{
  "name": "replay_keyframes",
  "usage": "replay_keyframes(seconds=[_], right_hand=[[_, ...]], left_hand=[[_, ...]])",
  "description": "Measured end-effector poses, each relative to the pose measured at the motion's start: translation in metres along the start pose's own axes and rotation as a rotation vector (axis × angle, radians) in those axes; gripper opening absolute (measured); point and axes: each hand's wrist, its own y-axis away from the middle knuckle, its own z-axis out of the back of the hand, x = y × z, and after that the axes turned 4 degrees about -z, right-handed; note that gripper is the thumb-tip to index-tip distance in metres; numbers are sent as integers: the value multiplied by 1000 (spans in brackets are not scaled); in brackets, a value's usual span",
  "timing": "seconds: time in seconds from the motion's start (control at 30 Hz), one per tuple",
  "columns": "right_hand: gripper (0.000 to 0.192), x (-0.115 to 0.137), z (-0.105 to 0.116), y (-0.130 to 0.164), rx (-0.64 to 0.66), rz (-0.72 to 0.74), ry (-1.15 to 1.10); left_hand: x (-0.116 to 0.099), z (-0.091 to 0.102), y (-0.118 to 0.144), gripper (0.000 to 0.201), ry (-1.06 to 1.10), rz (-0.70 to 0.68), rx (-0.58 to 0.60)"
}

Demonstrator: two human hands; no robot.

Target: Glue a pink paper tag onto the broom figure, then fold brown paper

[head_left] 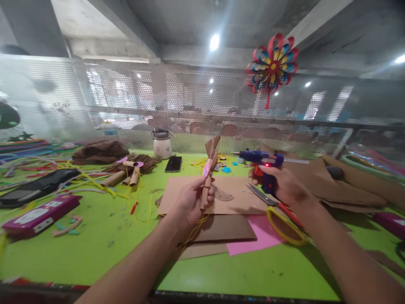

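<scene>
Left hand [190, 202] clamped round one brown paper figure [209, 169], held upright, right hand [284, 183] gripped one blue glue gun [262, 162] just beside it, one pair of scissors [278, 209] below.

The scene is brightly lit from above by ceiling lamps [214, 41], which flare into soft streaks and glare on the perforated screen [196, 93] behind. The green tabletop [104, 236] is evenly lit, with only soft shadows under the forearms and cardboard sheets [221, 228]. Wide-angle distortion bends and stretches the edges, and the corners and far background look soft and smeared.
</scene>
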Motion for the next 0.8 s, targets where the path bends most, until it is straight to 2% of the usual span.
replay_keyframes(seconds=[0.07,0.13,0.2,0.37,0.57,0.8], right_hand=[[31,8,-7,11,148,-14,-49],[32,11,-12,17,277,-36,-3],[31,12,-16,19,317,-30,52],[32,14,-20,17,284,-10,170],[38,18,-23,16,239,-52,330],[39,18,-25,15,228,-8,365]], left_hand=[[-2,0,0,16,20,8,-13],[-3,0,0,17,36,28,-10],[-4,-1,1,18,43,48,-2],[-3,-6,3,19,43,55,6],[-1,-9,4,19,27,39,12],[0,-8,3,19,16,26,61]])
